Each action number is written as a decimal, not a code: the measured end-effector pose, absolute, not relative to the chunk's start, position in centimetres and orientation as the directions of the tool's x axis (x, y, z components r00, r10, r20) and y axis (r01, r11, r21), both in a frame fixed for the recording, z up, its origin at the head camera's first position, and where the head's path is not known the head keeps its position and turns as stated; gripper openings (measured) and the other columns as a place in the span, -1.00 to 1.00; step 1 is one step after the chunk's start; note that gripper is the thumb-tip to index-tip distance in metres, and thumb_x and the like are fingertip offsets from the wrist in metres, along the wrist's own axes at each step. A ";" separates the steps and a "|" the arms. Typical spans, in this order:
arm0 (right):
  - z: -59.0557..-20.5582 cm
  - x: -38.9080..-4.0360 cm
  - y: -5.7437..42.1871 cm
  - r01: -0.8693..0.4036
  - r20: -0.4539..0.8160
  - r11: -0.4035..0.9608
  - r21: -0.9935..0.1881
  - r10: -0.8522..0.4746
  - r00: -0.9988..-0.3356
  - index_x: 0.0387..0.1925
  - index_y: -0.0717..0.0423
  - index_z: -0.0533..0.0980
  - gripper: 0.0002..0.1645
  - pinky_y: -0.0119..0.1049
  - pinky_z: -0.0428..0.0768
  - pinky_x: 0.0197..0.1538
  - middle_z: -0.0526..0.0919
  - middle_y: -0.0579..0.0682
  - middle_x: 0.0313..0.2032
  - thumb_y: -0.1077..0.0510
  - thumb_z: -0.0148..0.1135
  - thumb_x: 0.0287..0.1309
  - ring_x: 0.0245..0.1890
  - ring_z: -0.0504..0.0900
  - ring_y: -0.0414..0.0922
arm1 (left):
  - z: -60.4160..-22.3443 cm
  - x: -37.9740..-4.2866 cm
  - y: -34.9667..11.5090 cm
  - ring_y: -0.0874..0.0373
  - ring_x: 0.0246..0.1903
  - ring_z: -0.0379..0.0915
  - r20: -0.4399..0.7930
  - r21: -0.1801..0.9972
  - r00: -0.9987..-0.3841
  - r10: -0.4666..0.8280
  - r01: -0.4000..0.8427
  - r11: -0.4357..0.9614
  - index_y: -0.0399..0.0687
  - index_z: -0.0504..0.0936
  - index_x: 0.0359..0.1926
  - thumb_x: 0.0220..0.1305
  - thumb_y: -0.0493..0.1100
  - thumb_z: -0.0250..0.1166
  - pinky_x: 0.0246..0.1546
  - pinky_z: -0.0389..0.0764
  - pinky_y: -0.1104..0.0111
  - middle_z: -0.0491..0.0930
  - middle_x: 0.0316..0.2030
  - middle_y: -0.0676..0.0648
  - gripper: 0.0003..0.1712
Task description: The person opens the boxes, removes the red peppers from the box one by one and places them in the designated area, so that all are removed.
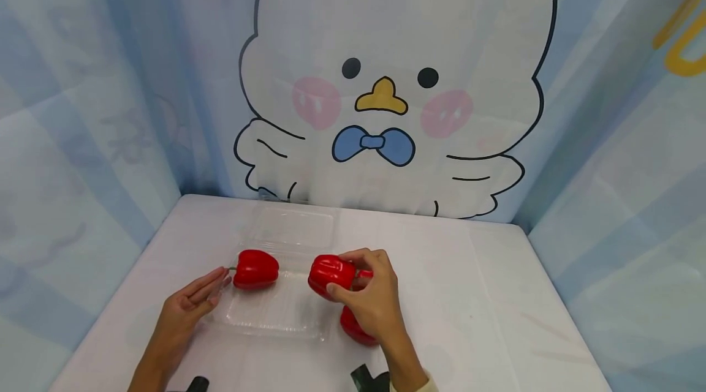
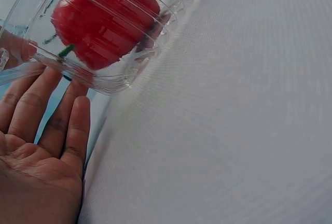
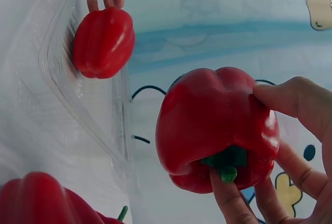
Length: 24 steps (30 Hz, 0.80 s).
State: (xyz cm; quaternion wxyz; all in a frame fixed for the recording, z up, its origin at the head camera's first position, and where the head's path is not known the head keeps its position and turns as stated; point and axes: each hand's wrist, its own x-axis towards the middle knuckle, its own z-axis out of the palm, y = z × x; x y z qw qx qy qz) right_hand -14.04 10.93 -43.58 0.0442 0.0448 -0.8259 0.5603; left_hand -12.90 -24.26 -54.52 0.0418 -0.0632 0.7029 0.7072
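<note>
My right hand (image 1: 377, 299) grips a red bell pepper (image 1: 328, 277) between thumb and fingers, above the right side of a clear plastic container (image 1: 276, 317). In the right wrist view, a fingertip lies by the green stem (image 3: 228, 173). Another red bell pepper (image 1: 256, 270) lies on its side in the left part of the container, stem to the left. My left hand (image 1: 184, 309) is at the container's left edge, its straight fingers (image 2: 31, 107) touching the plastic wall. A third red bell pepper (image 1: 355, 327) sits on the table, partly hidden behind my right wrist.
The container's clear lid (image 1: 295, 226) lies folded back toward the rear of the white table (image 1: 469, 306). Curtains with a cartoon bird (image 1: 380, 30) enclose the table's back and sides. Dark objects (image 1: 371, 381) show at the near edge.
</note>
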 end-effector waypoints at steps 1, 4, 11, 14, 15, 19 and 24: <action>-43.5 -14.0 11.1 -0.122 0.123 0.368 -0.922 -0.022 -0.992 0.06 -0.16 0.67 -0.44 -0.18 0.84 -0.06 0.54 0.05 0.01 0.20 0.66 0.00 -0.11 0.75 0.00 | -54.5 -12.9 -24.3 0.71 0.19 0.50 -0.151 0.989 -0.988 -0.032 -0.151 -0.010 -0.17 0.24 0.63 0.55 -0.08 0.31 0.11 0.55 0.74 0.53 0.37 0.36 -0.22; -43.5 -14.1 11.6 -0.113 0.118 0.370 -0.922 -0.010 -0.993 0.08 -0.15 0.66 -0.43 -0.15 0.84 -0.03 0.55 0.04 0.03 0.20 0.66 0.01 -0.04 0.75 0.04 | -54.4 -12.9 -24.2 0.71 0.18 0.50 -0.155 0.988 -0.987 -0.034 -0.155 -0.014 -0.17 0.23 0.63 0.55 -0.11 0.31 0.10 0.55 0.74 0.54 0.35 0.39 -0.22; -43.6 -14.2 12.7 -0.101 0.116 0.373 -0.922 0.018 -0.993 0.07 -0.11 0.67 -0.43 -0.15 0.84 -0.03 0.55 0.05 0.04 0.20 0.68 -0.01 -0.08 0.75 -0.01 | -54.4 -12.8 -24.1 0.72 0.18 0.50 -0.140 0.990 -0.990 -0.033 -0.139 -0.027 -0.21 0.24 0.62 0.54 -0.12 0.31 0.10 0.55 0.74 0.56 0.32 0.41 -0.22; -43.7 -14.2 13.1 -0.100 0.120 0.373 -0.922 0.030 -0.992 0.06 -0.10 0.68 -0.44 -0.17 0.84 -0.05 0.55 0.06 0.04 0.21 0.68 -0.01 -0.11 0.75 -0.03 | -54.3 -12.8 -24.2 0.71 0.19 0.50 -0.138 0.990 -0.990 -0.027 -0.137 -0.031 -0.21 0.24 0.62 0.55 -0.11 0.31 0.11 0.55 0.74 0.56 0.32 0.42 -0.22; -43.8 -14.2 13.3 -0.099 0.121 0.372 -0.923 0.035 -0.992 0.06 -0.11 0.68 -0.44 -0.18 0.84 -0.06 0.55 0.06 0.04 0.21 0.68 -0.01 -0.12 0.75 -0.03 | -54.3 -12.7 -24.2 0.71 0.19 0.50 -0.136 0.990 -0.990 -0.025 -0.135 -0.034 -0.21 0.24 0.62 0.55 -0.11 0.31 0.11 0.55 0.73 0.56 0.32 0.41 -0.22; -43.9 -14.3 14.0 -0.093 0.128 0.379 -0.921 0.067 -0.989 0.06 -0.13 0.68 -0.41 -0.18 0.84 -0.04 0.57 0.02 0.04 0.22 0.70 -0.05 0.00 0.70 -0.01 | -54.3 -12.7 -24.2 0.69 0.20 0.50 -0.120 0.992 -0.993 -0.019 -0.119 -0.047 -0.22 0.24 0.62 0.55 -0.13 0.31 0.11 0.55 0.73 0.58 0.30 0.42 -0.23; -43.8 -14.4 14.9 -0.092 0.145 0.392 -0.915 0.108 -0.984 0.07 -0.07 0.69 -0.39 -0.12 0.83 0.03 0.59 0.03 0.06 0.20 0.72 -0.07 0.13 0.64 0.03 | -54.3 -12.6 -24.1 0.69 0.20 0.50 -0.113 0.993 -0.993 -0.021 -0.112 -0.041 -0.23 0.24 0.62 0.54 -0.13 0.31 0.10 0.55 0.74 0.59 0.29 0.43 -0.23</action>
